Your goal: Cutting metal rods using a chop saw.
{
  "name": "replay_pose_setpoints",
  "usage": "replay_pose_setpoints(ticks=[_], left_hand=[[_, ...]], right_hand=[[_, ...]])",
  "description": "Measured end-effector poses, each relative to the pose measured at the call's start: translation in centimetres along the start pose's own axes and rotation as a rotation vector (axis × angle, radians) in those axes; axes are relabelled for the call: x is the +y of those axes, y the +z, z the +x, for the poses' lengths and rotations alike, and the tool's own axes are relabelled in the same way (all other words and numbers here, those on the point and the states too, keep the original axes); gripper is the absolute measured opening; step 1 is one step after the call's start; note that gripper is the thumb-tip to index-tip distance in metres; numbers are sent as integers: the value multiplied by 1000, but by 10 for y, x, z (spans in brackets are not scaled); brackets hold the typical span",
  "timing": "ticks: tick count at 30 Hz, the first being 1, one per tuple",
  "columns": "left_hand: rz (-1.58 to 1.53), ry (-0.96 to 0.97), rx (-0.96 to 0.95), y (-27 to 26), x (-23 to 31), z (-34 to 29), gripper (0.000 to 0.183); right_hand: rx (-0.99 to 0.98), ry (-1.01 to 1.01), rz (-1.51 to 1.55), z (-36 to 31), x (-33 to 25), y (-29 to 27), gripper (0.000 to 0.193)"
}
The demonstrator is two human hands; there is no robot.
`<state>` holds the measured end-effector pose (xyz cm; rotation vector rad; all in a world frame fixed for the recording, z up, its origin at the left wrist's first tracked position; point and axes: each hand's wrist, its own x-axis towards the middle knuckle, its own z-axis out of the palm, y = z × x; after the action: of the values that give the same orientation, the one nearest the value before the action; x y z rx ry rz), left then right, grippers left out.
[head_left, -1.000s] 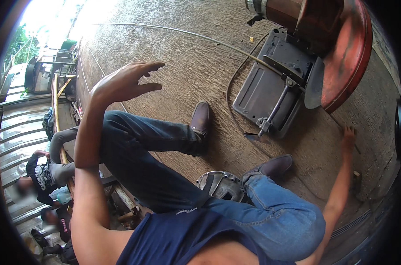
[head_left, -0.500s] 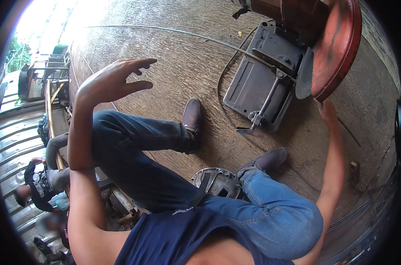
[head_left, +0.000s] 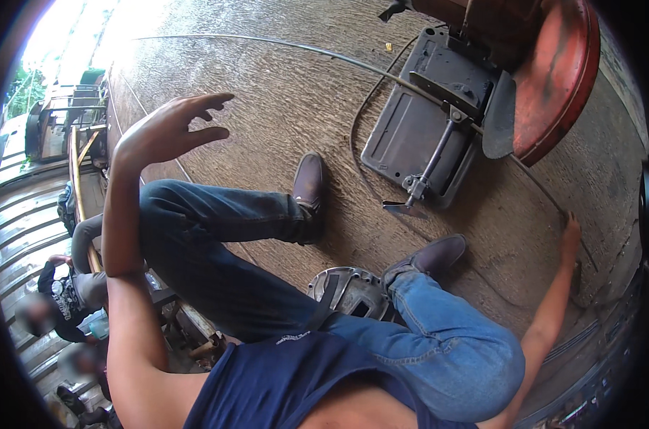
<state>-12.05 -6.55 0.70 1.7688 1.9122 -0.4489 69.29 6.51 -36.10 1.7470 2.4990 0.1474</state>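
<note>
My left hand (head_left: pixel 168 130) is raised above my left knee, fingers stretched and thumb apart, holding nothing. At the far right, my right hand (head_left: pixel 572 236) has its fingers closed around a long thin metal rod (head_left: pixel 538 183). The rod crosses the vise of a chop saw (head_left: pixel 428 107), passes by its disc and runs on to my right hand. The saw's grey base lies on the floor, and its red blade guard (head_left: pixel 562 86) stands above the rod. A threaded clamp screw (head_left: pixel 439 154) sits on the base.
A welding mask (head_left: pixel 349 292) lies on the floor between my legs. My shoes (head_left: pixel 309 179) rest on the rough brown floor (head_left: pixel 246 64). A dark cable (head_left: pixel 359 129) curves beside the saw. Two people (head_left: pixel 67 297) are at the left, near a wooden pole (head_left: pixel 74 168).
My right hand has moved right and down along the rod, away from the red blade guard. My left hand stays raised with its fingers apart. The view has shifted slightly.
</note>
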Motion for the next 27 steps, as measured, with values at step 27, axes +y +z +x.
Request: replay_pose_setpoints(ticks=[27], left_hand=[[-118,-48,-63,-4,5,4,57]], right_hand=[[-516,409,657,86,-85,-56,56]])
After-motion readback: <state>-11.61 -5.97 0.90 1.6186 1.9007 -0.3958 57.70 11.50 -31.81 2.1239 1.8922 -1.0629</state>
